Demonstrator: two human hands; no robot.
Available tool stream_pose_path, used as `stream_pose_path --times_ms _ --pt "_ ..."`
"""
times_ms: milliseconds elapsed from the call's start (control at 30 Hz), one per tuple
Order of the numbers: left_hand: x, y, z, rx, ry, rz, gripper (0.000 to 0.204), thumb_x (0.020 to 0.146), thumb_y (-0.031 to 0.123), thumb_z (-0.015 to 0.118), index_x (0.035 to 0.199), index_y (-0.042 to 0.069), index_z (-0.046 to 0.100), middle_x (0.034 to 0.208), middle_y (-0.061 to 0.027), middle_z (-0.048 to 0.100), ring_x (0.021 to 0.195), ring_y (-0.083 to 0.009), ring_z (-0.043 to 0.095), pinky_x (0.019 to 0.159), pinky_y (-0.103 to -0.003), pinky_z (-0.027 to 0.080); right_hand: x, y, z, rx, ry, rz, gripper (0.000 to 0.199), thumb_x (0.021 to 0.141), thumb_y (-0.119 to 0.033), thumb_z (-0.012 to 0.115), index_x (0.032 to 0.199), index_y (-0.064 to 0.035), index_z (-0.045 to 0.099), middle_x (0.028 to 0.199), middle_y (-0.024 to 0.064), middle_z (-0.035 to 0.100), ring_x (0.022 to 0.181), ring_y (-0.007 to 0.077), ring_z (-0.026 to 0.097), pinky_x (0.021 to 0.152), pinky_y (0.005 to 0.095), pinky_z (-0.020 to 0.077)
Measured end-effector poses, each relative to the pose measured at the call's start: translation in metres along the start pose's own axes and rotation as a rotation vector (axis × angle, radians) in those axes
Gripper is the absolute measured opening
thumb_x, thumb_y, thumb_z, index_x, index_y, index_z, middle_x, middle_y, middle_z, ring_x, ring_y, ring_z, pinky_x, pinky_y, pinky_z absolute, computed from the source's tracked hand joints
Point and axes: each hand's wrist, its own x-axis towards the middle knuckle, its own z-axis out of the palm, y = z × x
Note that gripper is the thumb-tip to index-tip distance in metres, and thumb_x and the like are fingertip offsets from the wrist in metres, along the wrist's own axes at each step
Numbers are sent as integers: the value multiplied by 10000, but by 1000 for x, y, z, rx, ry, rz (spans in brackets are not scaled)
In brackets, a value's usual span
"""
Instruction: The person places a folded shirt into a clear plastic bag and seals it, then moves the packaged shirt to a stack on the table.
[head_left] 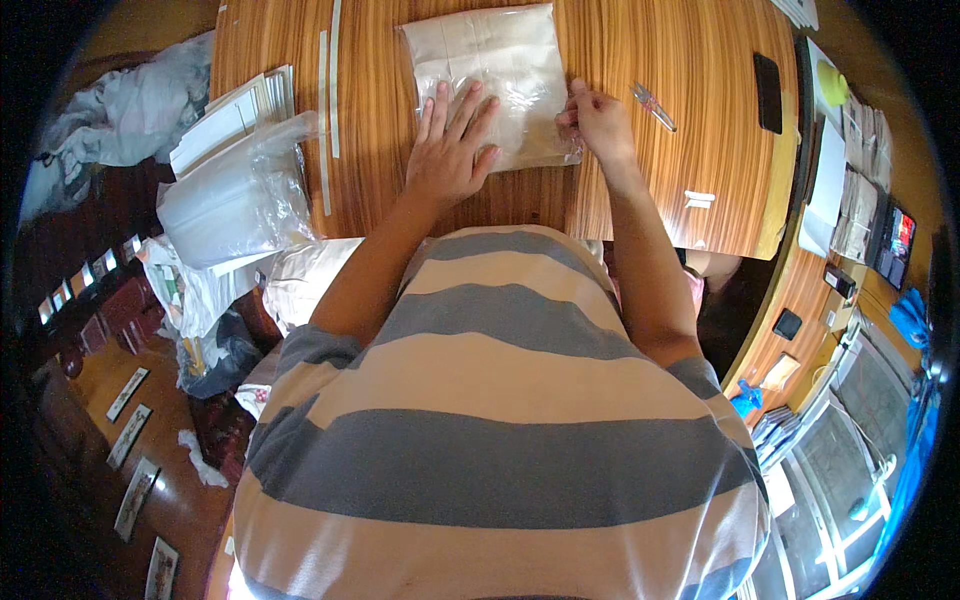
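Note:
A clear plastic bag [500,50] with flat, folded beige cloth-like contents lies on the striped wooden table [680,180] in front of me. My left hand [448,155] rests flat on the bag's near left part, its fingers spread. At the bag's near right corner, my right hand [603,125] has its fingers closed in a pinch on the plastic edge. Partly hidden by those fingers is the exact bit of film they hold. Just right of that hand lies a small pair of thread snips [654,107].
A dark phone [768,93] lies toward the table's right end, with a small white scrap [699,200] nearer me. Strips of pale tape [324,120] run along the left. Beyond them sit stacked papers [225,125] and a pile of clear plastic bags [235,205].

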Motion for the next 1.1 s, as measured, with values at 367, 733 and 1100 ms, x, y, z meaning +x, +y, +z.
stream_pose_path --times_ms 367,733,1100 --pt "-2 -1 0 61 -6 7 676 1026 466 548 1620 184 391 1744 -98 209 1573 -545 93 1206 -749 134 -7 -1 58 -471 180 -652 773 1085 -569 360 1666 -77 230 1749 121 185 1605 405 147 1301 546 129" --pt "30 -26 -69 92 -286 262 764 923 333 675 1619 182 397 1725 -47 281 1597 -455 122 1273 -670 73 -18 -5 24 -800 16 -957 716 1015 -478 546 1641 -198 339 1712 148 271 1575 394 244 1234 617 271" --pt "42 34 13 123 -102 -274 802 993 521 487 1660 118 298 1761 -184 60 1586 -523 -28 1162 -801 -54 -43 -26 37 -688 -23 -715 731 1044 -538 443 1646 -139 333 1738 120 218 1586 461 150 1273 627 120"
